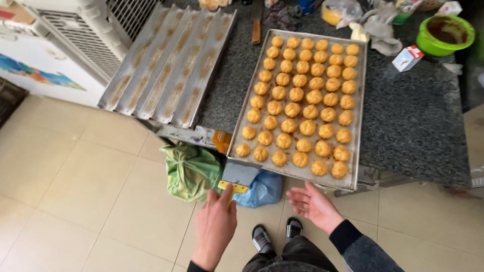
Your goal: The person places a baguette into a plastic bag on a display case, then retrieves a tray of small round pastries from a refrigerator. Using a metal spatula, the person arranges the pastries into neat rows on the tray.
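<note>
The baking tray (pixel 359 151) lies on the dark stone worktop (pixel 413 116), its near edge jutting over the worktop's front. It is full of round golden puffs (pixel 302 95) in close rows, and none looks lifted or missing, so judging by this the clearing of the tray has hardly begun. The scraper (pixel 238 175) sits at the tray's near left corner, its flat blade just meeting the rim. The left hand (pixel 217 226) has its grip closed around the scraper's yellow handle. The right hand (pixel 312 204) hangs open below the tray's near edge, palm up, fingers spread, holding nothing. A ridged loaf tray (pixel 166 65) lies left of the baking tray.
</note>
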